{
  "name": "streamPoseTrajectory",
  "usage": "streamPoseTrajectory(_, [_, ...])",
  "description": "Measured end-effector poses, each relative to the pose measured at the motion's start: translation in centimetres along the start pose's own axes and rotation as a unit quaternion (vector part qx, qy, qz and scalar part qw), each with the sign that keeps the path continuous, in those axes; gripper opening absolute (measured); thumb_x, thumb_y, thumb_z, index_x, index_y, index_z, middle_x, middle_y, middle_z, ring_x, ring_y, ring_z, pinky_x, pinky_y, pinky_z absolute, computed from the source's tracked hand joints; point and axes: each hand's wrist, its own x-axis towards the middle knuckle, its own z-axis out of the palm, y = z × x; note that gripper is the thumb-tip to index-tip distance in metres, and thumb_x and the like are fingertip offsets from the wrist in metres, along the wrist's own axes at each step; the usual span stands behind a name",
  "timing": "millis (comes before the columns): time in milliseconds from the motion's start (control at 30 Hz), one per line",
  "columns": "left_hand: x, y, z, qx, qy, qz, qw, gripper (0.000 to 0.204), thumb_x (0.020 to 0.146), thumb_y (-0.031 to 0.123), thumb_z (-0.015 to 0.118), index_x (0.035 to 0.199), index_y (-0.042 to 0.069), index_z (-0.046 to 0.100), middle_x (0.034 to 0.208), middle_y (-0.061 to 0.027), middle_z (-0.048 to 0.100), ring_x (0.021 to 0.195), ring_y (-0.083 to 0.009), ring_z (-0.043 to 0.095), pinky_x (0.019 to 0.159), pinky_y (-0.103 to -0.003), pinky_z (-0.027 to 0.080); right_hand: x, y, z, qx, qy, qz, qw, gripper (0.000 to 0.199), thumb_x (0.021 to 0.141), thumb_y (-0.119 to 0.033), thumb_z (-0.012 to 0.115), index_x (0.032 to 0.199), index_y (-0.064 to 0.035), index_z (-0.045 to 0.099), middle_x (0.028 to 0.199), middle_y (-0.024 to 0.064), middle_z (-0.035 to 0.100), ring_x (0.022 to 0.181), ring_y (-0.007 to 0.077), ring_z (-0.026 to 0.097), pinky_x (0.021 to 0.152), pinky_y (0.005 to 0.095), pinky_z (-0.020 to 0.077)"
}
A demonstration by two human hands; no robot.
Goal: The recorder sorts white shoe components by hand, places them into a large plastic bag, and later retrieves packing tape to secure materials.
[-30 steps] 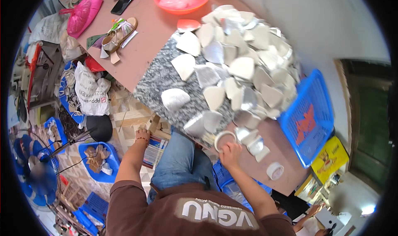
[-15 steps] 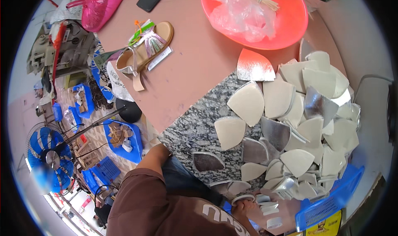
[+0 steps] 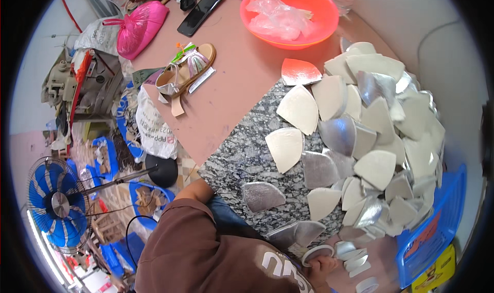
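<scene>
My right hand [image 3: 322, 267] is low in the picture, its fingers closed at the edge of a white ring-shaped piece [image 3: 317, 252], perhaps a tape roll. Small white and silvery pieces [image 3: 355, 259] lie beside it. My left arm [image 3: 195, 191], bare below a brown sleeve, bends at the table's left edge, and its hand is hidden. On the granite-patterned surface [image 3: 231, 162] lie curved, roughly triangular panels, some cream [image 3: 298, 108], some silver [image 3: 263, 196]. A large pile of such panels [image 3: 381, 123] covers the right side.
A sandal with tags [image 3: 188, 72], a phone [image 3: 200, 14], a coral basin [image 3: 290, 38] holding clear plastic, and a pink bag [image 3: 141, 30] are on the table's far part. A blue basket [image 3: 432, 226] stands at lower right. A fan [image 3: 59, 203] and blue bins stand at left.
My view has shifted, showing more of the far table and the pieces near my right hand. That hand stays at the white ring. The panels keep their arrangement.
</scene>
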Motion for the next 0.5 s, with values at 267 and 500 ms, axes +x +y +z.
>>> streamPoseTrajectory(267, [4.2,1.2,-1.0,-0.028,0.111,0.156,0.981,0.034,0.083,0.025,0.052,0.113,0.012,0.057,0.114,-0.0104,0.058,0.108,-0.0277,0.053,0.092,-0.039,0.040,-1.7,-1.1,0.8,-0.071,0.104,-0.022,0.992,0.012,0.069,-0.019,0.060,0.075,-0.0127,0.052,0.078,0.0034,0.049,0.074,0.0262,0.048,0.073,0.0423,0.0351])
streamPoseTrajectory(500, [1.8,3.0,-4.5,-0.118,0.113,0.230,0.959,0.033,0.081,0.022,0.052,0.111,0.008,0.059,0.105,-0.0139,0.061,0.097,-0.0293,0.058,0.086,-0.036,0.044,-3.4,-4.1,3.5,0.142,0.431,0.218,0.864,0.021,0.089,-0.021,0.048,0.083,-0.0012,0.054,0.074,0.0110,0.050,0.070,0.0302,0.050,0.066,0.0406,0.0406])
